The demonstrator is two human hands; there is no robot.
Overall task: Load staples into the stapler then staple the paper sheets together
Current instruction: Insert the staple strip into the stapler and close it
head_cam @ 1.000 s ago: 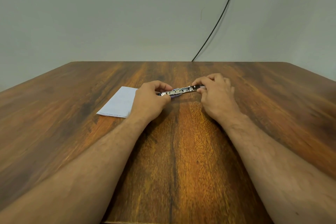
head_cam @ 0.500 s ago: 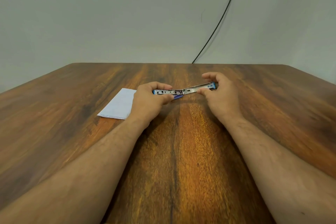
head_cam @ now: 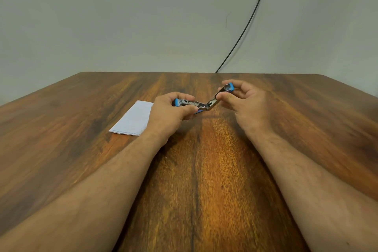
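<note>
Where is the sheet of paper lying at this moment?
In the head view, the paper lies flat on the wooden table, left of centre, partly hidden behind the left hand, which holds the opened stapler.

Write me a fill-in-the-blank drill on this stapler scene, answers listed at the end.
1. The left hand grips the stapler by its base; the right hand holds its ____.
2. The stapler is hinged ____.
3. The paper lies on the table, on the ____ hand's side.
4. A black ____ runs down the wall.

Answers: lid; open; left; cable
</note>
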